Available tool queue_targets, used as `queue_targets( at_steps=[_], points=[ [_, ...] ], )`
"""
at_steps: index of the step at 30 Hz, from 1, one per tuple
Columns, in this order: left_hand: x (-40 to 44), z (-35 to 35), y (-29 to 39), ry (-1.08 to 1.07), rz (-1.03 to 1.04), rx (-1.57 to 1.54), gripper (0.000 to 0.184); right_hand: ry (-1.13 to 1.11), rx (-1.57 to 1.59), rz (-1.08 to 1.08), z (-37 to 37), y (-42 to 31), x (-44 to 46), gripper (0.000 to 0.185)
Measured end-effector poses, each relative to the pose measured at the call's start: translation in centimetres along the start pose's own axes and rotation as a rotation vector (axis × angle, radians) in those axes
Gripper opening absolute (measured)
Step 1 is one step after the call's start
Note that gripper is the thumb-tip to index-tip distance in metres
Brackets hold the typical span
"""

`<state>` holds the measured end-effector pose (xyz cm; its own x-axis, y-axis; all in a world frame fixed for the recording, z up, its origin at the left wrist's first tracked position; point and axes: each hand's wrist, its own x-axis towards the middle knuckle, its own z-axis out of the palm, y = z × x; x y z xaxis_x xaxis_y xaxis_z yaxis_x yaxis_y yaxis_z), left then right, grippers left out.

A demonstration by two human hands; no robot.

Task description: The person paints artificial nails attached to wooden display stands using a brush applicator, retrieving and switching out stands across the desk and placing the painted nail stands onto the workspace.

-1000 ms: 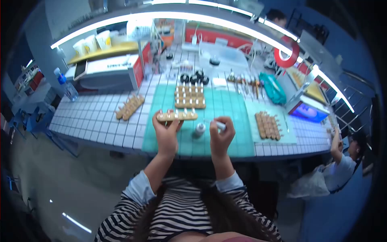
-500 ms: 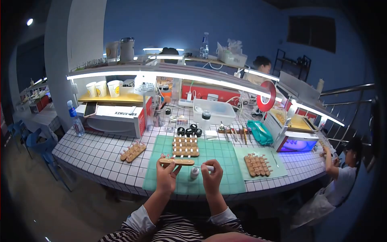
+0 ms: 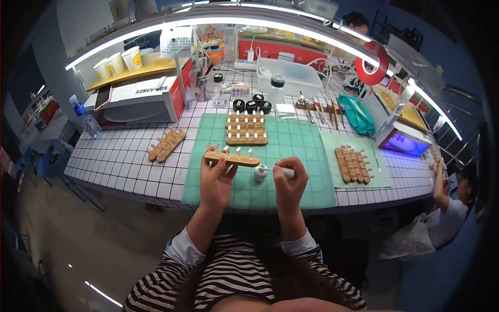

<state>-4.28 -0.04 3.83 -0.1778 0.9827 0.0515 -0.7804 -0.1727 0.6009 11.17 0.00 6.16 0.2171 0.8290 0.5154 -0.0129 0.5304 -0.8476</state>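
Note:
My left hand [image 3: 215,184] grips a wooden nail-tip stand [image 3: 232,158] by its left part, holding it level above the green mat [image 3: 304,140]. Several nail tips stand along its top, pinkish at the left and white further right. In my right hand [image 3: 291,184] is a white-handled nail polish brush [image 3: 284,171], its tip pointing left near the mouth of a small white polish bottle [image 3: 260,175]. Whether the tip touches the bottle, I cannot tell. Behind the hands, wooden stands [image 3: 247,139] with white nail tips lie in rows on the mat.
Black-lidded jars [image 3: 252,106] and a clear plastic bin [image 3: 296,78] sit behind the mat. More nail-tip stands lie left [image 3: 167,145] and right [image 3: 353,165]. A lit nail lamp [image 3: 403,140] is at right; beyond it a person [image 3: 449,213] works at the table.
My view has tilted downward, so the table appears higher and nearer. The stand and brush are still held, and the stand's right end now dips slightly.

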Motion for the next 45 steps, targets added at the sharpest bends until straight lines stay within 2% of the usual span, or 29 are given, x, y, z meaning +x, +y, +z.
queue_targets(
  at_steps=[5, 8, 11, 16, 18, 24, 40, 45],
  points=[
    [0.1, 0.04, 0.2, -0.07, -0.012, -0.046, 0.043, -0.004, 0.017, -0.01, -0.09, -0.08, -0.06, 0.006],
    [-0.13, -0.16, 0.07, -0.057, 0.024, 0.006, 0.053, -0.017, 0.038, -0.037, -0.25, -0.02, -0.02, 0.006],
    [-0.21, 0.11, 0.1, -0.046, 0.051, 0.033, 0.048, -0.036, 0.058, -0.056, -0.18, 0.42, 0.07, 0.006],
    [-0.45, -0.09, 0.11, -0.059, 0.071, 0.024, 0.052, -0.054, 0.045, -0.053, -0.27, 0.53, -0.07, 0.007],
    [-0.58, 0.17, 0.08, -0.062, 0.148, 0.063, 0.054, -0.056, 0.038, -0.053, -0.21, 0.58, -0.09, 0.007],
    [-0.62, 0.16, 0.24, -0.12, 0.124, 0.023, 0.055, -0.065, 0.033, -0.051, -0.1, 0.38, -0.06, 0.006],
    [-0.62, 0.23, 0.18, -0.126, 0.146, 0.031, 0.055, -0.068, 0.051, -0.06, -0.18, 0.5, -0.1, 0.007],
    [-0.56, 0.17, 0.27, -0.122, 0.131, -0.052, 0.055, -0.065, 0.052, -0.061, -0.17, 0.58, -0.17, 0.007]
  ],
)
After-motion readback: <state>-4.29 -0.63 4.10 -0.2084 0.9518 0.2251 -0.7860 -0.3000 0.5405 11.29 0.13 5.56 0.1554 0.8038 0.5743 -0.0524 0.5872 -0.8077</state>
